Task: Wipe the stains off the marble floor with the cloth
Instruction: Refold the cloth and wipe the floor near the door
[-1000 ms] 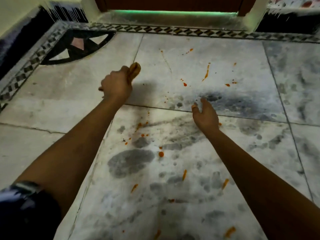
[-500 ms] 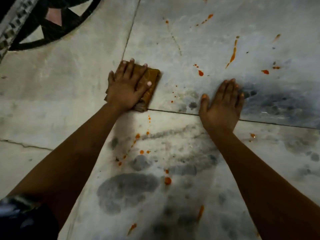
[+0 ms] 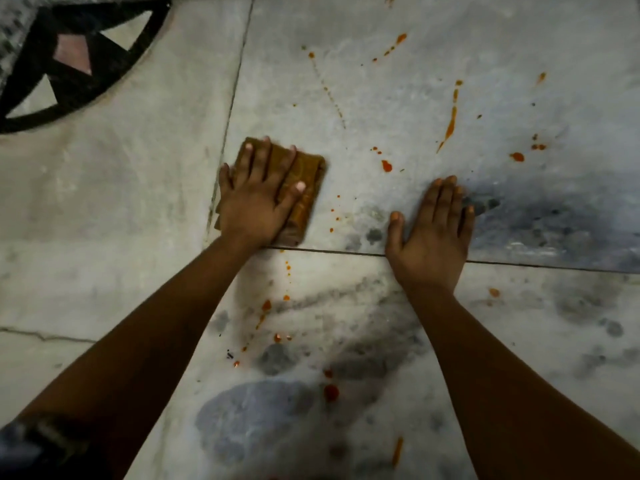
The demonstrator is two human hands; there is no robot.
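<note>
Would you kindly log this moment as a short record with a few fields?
left hand: flat, presses the cloth
cloth: brown, folded, on the marble floor
right hand: flat on the floor, fingers straight
stains: orange-red spots, nearest spot right of the cloth, long streak farther off
progress: stains not yet wiped

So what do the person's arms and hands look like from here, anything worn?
Both forearms are bare, and so are the hands: no gloves, rings, bracelet or watch visible on the left hand or the right hand. The only clothing in view is a dark sleeve with a lighter band, at the upper left arm by the bottom left corner. Nails look short and unpainted.
</note>
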